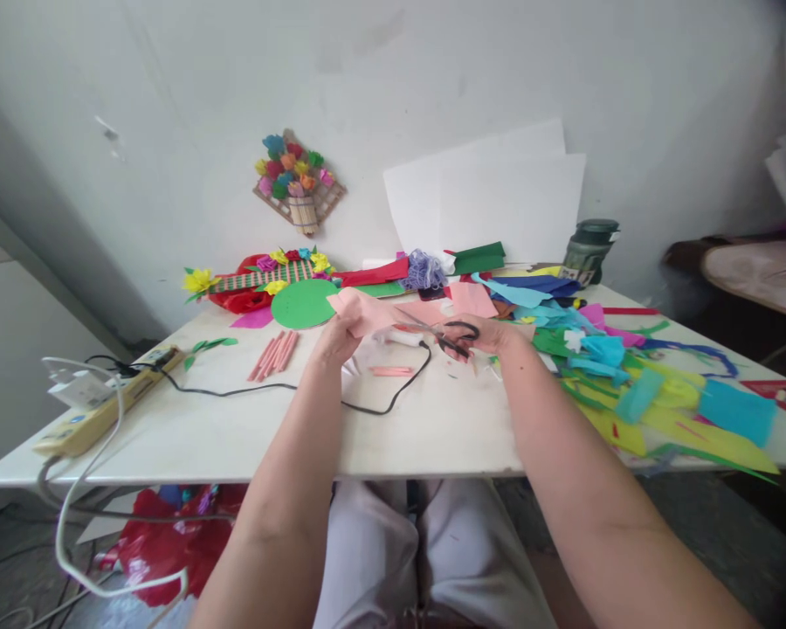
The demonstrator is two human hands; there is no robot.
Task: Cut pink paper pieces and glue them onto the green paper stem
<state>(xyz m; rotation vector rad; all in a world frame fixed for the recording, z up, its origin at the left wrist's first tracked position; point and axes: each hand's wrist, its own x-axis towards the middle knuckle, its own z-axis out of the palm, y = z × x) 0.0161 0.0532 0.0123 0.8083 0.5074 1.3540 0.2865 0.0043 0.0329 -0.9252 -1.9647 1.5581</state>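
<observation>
My left hand [339, 339] is closed on the near left end of a pink paper sheet [373, 313], holding it above the table. In my right hand [483, 335] are black-handled scissors [457, 336], fingers around the handles. Their blades point left and lie against the pink paper; whether they are parted I cannot tell. Below sits a white glue gun [399, 337] with a black cord. Short pink paper sticks [393, 371] lie just in front of it, and a bundle of pink paper rolls [273, 355] rests left of my left hand.
Colourful paper scraps [642, 384] cover the table's right side, with a dark green bottle [590, 252] behind. On the left lies a power strip [111, 402] with cords. A green disc [303, 303] and a paper-flower piece [262, 278] lie at the back. White boards [485, 201] lean on the wall.
</observation>
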